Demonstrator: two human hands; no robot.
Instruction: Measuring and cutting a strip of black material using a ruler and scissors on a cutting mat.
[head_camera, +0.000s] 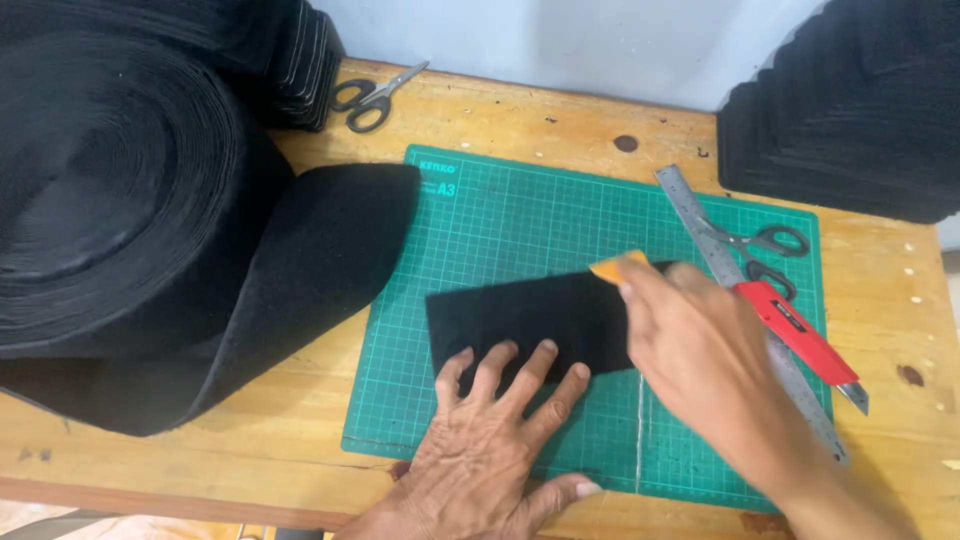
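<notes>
Left hand (490, 440) flat on the green mat (520, 210), fingers (500, 365) spread wide, tips pressing the near edge of the black felt piece (530, 318). Felt piece lying across the middle of the mat, long side running left to right. Right hand (700, 355) at the felt's right end, fingers curled narrow around a small orange chalk (612, 266), its tip poking out above the knuckles and touching the felt's upper right corner. Thin white line (640, 420) down the mat below that hand, from the felt toward the near edge. Just right of the hand, a steel ruler (700, 225) lying slantwise, partly off the mat, with a red cutter (800, 335) resting on it, blade end pointing to the near right. Black scissors (770, 255) beside the ruler, on the mat's right margin. Second pair of scissors (375, 98) at the bench's far edge, well apart from both hands. Big roll of black felt (110, 190) filling the left side, its loose tail (310, 260) lapping over the mat's left upper corner. Stack of cut black felt (850, 110) at the far right corner. Bare wood of the bench (270, 460) showing near the front.
</notes>
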